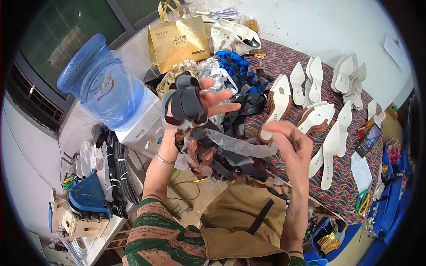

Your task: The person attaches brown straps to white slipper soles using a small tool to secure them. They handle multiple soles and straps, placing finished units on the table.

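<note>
My left hand [213,99] has its fingers spread, with a loop of black strip [188,104] wound around it. A pale translucent strip [239,145] stretches from below that bundle to my right hand [290,144], whose thumb and fingers pinch its end. Under the stretched strip lies a tangle of black and brown strips [213,162] at the table's near edge. Farther back are a heap of blue and black strips [239,71] and a pile of cream strips [183,70]. Close to my right hand, white insoles [278,104] are stacked on brown ones.
More white insoles [330,153] are spread on the patterned tablecloth [284,57]. A gold bag [179,42] and a white bag [235,36] stand at the back. At left are a water dispenser [144,126] with a blue bottle and a blue-topped machine [88,195]. Scissors [363,203] and a phone [369,139] lie right.
</note>
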`<action>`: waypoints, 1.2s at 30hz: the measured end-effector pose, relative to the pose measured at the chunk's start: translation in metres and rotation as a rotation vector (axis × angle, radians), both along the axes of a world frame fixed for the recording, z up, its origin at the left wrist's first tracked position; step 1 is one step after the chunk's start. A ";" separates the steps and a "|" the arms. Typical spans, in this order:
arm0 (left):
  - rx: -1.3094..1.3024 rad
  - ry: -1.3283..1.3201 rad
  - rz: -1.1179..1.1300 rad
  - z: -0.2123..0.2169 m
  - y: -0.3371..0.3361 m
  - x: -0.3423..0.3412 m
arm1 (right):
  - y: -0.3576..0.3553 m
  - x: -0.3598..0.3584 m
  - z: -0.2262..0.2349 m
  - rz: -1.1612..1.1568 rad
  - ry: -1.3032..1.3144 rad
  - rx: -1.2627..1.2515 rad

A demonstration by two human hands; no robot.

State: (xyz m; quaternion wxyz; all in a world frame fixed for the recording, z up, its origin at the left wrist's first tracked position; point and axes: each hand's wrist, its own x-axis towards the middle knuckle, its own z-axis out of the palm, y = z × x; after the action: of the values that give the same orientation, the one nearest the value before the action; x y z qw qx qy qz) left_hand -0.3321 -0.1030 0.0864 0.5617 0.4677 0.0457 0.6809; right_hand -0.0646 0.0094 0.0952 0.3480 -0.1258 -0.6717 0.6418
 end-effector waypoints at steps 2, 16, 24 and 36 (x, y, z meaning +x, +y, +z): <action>0.124 0.098 0.075 -0.002 0.010 0.014 | -0.005 -0.023 0.006 0.008 0.014 0.074; -0.645 0.471 0.537 -0.015 -0.018 0.007 | -0.036 -0.062 -0.024 0.070 0.010 -0.176; -0.447 0.338 0.571 -0.034 -0.033 0.033 | -0.042 -0.076 -0.040 0.028 -0.026 -0.219; -0.818 0.050 0.832 -0.054 -0.050 0.034 | -0.030 -0.052 -0.043 0.388 -0.040 -0.577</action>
State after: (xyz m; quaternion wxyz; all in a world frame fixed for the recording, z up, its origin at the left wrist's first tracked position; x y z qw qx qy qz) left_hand -0.2981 -0.1526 0.0328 0.3804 0.1716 0.4980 0.7601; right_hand -0.1170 -0.0206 0.0526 0.1561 -0.1015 -0.4807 0.8569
